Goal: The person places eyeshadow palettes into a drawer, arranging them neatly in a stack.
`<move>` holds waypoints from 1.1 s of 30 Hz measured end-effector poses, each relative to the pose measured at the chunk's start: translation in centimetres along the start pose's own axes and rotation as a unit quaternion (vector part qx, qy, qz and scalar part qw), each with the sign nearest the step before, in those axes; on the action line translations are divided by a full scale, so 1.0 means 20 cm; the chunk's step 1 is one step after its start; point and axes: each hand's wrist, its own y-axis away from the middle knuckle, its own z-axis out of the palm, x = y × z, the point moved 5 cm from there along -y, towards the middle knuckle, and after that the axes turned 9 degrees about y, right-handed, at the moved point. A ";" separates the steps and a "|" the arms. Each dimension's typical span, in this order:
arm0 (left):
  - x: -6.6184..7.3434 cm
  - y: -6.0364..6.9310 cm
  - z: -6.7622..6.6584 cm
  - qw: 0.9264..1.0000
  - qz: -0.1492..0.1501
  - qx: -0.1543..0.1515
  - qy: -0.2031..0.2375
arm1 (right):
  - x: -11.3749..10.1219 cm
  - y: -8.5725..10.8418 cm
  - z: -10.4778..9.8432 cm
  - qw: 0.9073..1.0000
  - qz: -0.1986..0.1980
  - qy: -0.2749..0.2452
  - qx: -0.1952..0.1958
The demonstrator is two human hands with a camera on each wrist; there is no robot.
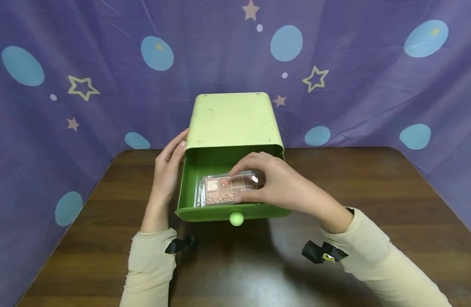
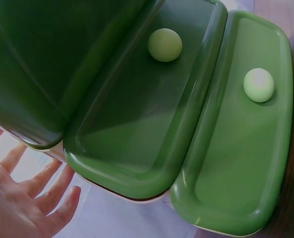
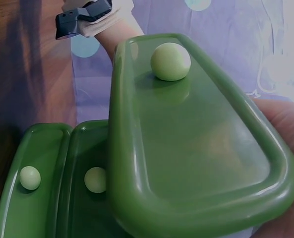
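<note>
A light green drawer cabinet [image 1: 235, 119] stands on the table with its top drawer [image 1: 206, 214] pulled out. Inside that drawer lies a clear-lidded eyeshadow palette [image 1: 216, 197], with more clear cases peeking out at its left end. My right hand [image 1: 281, 181] reaches in from the right and grips the palette between thumb and fingers. In the right wrist view the drawer front hides most of the right hand [image 3: 285, 218]. My left hand [image 1: 168, 170] rests against the cabinet's left side; the left wrist view shows its fingers [image 2: 40, 178] loosely spread there.
Two lower drawers with round knobs [image 2: 259, 85] are closed beneath the top one. The pulled-out drawer's knob [image 1: 236, 218] juts toward me. Brown wooden table [image 1: 373, 187] surrounds the cabinet, and a purple patterned cloth [image 1: 228, 51] hangs behind it.
</note>
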 end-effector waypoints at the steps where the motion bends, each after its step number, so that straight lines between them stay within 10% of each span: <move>1: 0.00 0.00 0.00 1.000 0.000 0.000 0.001 | 0.00 0.00 0.00 1.000 0.002 -0.007 0.005; 10: -0.01 0.00 0.01 1.000 -0.003 0.004 0.003 | -0.03 0.09 -0.05 0.994 -0.012 0.010 0.111; 20: 0.00 0.00 0.01 1.000 0.002 0.010 -0.008 | -0.19 0.26 -0.04 0.948 -0.143 -0.017 0.285; 26: 0.01 0.00 0.01 1.000 0.003 0.006 -0.010 | -0.27 0.34 0.01 0.929 -0.206 -0.059 0.302; 33: 0.00 0.01 0.00 1.000 -0.004 0.004 -0.021 | -0.25 0.39 0.09 0.931 -0.221 -0.079 0.280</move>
